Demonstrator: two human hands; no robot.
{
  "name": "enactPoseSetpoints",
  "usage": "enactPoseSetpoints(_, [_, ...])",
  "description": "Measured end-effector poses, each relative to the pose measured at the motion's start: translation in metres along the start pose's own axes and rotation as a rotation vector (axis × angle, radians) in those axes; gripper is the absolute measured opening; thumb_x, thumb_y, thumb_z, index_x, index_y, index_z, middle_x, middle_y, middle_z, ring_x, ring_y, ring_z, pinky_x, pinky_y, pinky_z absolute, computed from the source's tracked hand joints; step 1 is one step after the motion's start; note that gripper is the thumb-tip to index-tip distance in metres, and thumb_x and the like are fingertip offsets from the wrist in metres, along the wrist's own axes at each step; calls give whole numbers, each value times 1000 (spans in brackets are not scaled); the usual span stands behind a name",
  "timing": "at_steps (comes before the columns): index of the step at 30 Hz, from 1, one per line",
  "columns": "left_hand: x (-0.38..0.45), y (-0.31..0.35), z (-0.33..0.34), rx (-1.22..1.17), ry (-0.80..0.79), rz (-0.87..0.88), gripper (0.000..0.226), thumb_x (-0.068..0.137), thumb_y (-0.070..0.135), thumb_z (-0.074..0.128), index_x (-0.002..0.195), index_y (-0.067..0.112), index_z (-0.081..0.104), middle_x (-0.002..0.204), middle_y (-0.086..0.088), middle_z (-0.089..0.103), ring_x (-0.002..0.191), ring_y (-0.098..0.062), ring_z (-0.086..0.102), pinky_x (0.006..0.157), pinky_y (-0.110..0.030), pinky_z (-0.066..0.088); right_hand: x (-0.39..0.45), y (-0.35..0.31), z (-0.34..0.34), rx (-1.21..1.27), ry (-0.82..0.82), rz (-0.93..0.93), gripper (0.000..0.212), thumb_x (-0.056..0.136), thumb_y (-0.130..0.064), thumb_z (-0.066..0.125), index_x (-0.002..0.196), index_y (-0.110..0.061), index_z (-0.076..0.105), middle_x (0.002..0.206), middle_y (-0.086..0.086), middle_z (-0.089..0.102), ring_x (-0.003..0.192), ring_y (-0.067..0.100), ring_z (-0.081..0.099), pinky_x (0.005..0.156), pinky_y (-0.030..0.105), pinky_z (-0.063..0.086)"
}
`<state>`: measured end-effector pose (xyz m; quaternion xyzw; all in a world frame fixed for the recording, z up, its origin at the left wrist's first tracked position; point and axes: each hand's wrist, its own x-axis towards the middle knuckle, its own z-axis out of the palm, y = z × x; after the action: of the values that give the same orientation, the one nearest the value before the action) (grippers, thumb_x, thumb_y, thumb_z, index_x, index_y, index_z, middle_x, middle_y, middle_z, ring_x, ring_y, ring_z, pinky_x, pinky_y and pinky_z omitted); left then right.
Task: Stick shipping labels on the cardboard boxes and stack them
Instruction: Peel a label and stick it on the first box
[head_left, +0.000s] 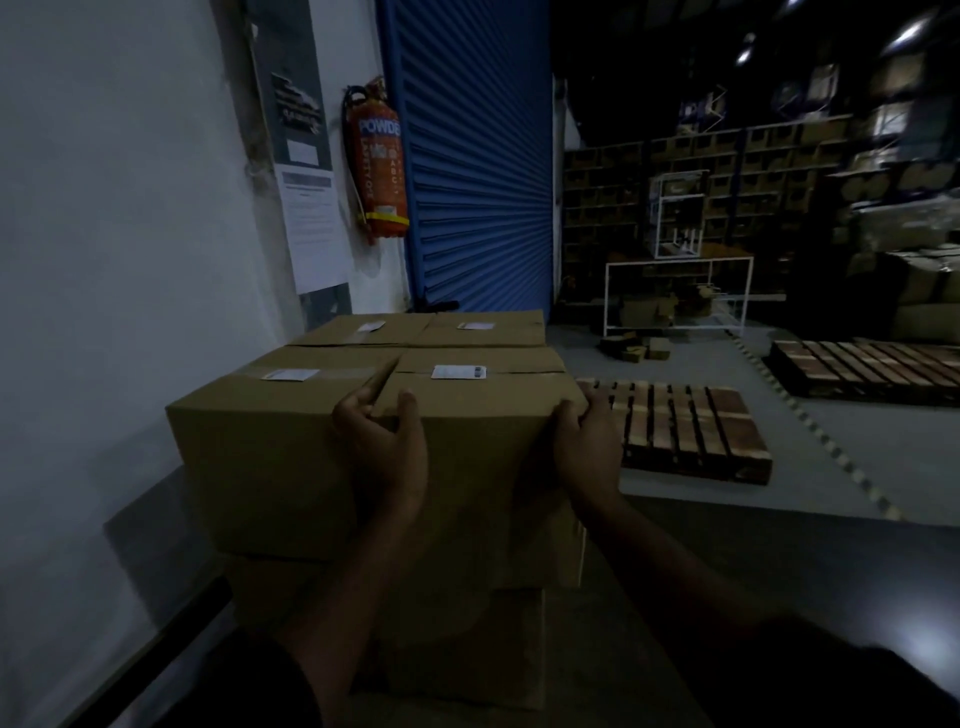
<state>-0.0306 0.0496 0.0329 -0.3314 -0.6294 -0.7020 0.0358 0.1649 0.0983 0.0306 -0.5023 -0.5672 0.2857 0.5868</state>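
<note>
here both hands (384, 447) grip the box (467, 467).

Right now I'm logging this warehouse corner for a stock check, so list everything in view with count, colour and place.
cardboard boxes: four tops visible in the top layer, brown, stacked centre, with more below
shipping labels: four, white, one on each top box
fire extinguisher: one, red, on the wall left of the shutter
roller shutter: one, blue, behind the stack
paper notices: at least two, white and grey, on the wall at left
wooden pallets: two, brown, on the grey floor at right
metal frames: two, white, further back
storage racks: dim, holding brown boxes, count unclear
left hand: grips the near-right box's left top corner
right hand: grips its right top corner
</note>
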Motion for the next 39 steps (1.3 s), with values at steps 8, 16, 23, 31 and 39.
enactPoseSetpoints(8, [-38,73,6,-170,-5,129,46,97,27,70,136,20,48,136,4,43,101,-1,57,68,-12,53,-4,-7,-75,125,129,-60,35,103,-37,47,132,-18,53,104,-9,58,90,-2,54,70,26,42])
enactPoseSetpoints(16, [-131,122,65,-376,-142,117,46,98,16,66,141,14,49,131,8,51,112,11,52,83,-5,46,1,14,-194,101,324,-67,38,103,-36,50,137,-20,51,114,-9,57,92,-3,53,77,25,45])
enactPoseSetpoints(23, [-242,126,130,-324,-414,11,50,101,24,64,149,26,51,148,12,53,119,16,52,97,-17,50,3,78,-309,-51,400,36,35,102,-36,50,135,-23,50,117,-1,61,99,14,60,83,36,50])
enactPoseSetpoints(31, [-365,69,181,-228,-630,-185,60,99,17,66,154,28,46,155,6,52,142,-15,49,114,-46,47,-22,198,-394,-103,284,218,43,102,-38,51,143,-24,48,130,0,60,114,19,59,94,47,54])
enactPoseSetpoints(39, [-430,15,192,14,-829,-308,79,93,4,72,159,29,38,160,1,45,148,-21,42,109,-35,39,-39,287,-432,-206,45,330,43,100,-29,56,141,-34,47,148,-6,47,128,14,53,101,45,52])
